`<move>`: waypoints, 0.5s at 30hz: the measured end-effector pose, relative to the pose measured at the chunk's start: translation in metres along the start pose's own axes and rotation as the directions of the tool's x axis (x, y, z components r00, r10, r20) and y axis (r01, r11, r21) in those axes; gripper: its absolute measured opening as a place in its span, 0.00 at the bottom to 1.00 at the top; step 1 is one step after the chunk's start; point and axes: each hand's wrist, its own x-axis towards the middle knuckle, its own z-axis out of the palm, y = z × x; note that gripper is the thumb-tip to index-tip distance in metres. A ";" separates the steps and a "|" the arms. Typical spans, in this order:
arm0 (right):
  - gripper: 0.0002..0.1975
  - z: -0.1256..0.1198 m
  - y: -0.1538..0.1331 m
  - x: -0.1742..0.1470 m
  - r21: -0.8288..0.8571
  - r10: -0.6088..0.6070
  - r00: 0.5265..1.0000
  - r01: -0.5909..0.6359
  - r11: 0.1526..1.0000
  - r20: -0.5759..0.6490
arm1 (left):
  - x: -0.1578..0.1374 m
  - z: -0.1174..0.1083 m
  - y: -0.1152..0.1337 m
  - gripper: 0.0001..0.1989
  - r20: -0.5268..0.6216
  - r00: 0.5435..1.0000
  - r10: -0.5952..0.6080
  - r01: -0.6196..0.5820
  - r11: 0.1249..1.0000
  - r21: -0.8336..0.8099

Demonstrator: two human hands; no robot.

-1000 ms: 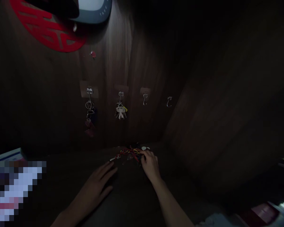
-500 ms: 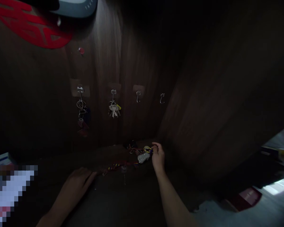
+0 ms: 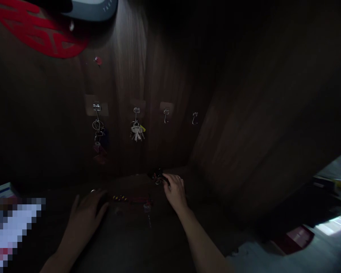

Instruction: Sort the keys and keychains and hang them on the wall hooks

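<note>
My left hand (image 3: 85,214) lies flat with fingers spread on a dark wooden shelf (image 3: 130,242), its fingertips at the end of a red and yellow key cord (image 3: 127,198). A small key (image 3: 147,207) lies by the cord's other end. My right hand (image 3: 174,189) rests farther back, fingers curled over a dark pile of keys (image 3: 158,177) against the back wall. Whether it grips any of them is hidden in the gloom.
Several metal hooks sit on the wooden back wall: two carry key bunches (image 3: 98,132) (image 3: 136,131), two hang bare (image 3: 166,115) (image 3: 195,117). A red paper-cut ornament (image 3: 36,32) hangs top left. A wooden side panel (image 3: 258,132) closes the right; a red object (image 3: 298,237) lies low right.
My right hand, which lifted a white key fob half a second ago, has dropped left onto the key pile; the fob is out of sight. My left hand slid back left, the cord following.
</note>
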 end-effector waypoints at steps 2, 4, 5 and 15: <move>0.20 0.003 -0.006 0.000 -0.046 -0.057 0.997 0.059 0.997 0.041 | 0.001 0.007 0.004 0.20 -0.008 0.996 0.084 -0.084 0.995 -0.059; 0.24 0.005 -0.010 0.000 -0.080 -0.084 0.992 0.092 0.993 0.096 | 0.000 0.013 0.011 0.20 0.015 0.981 0.195 -0.191 0.973 -0.128; 0.26 0.007 -0.012 0.000 -0.096 -0.089 0.988 0.101 0.990 0.126 | 0.000 0.016 0.014 0.21 0.034 0.968 0.250 -0.242 0.958 -0.156; 0.16 0.008 -0.019 -0.002 -0.077 -0.129 0.956 0.155 0.985 0.265 | -0.001 0.016 0.024 0.17 0.100 0.938 0.332 -0.291 0.910 -0.296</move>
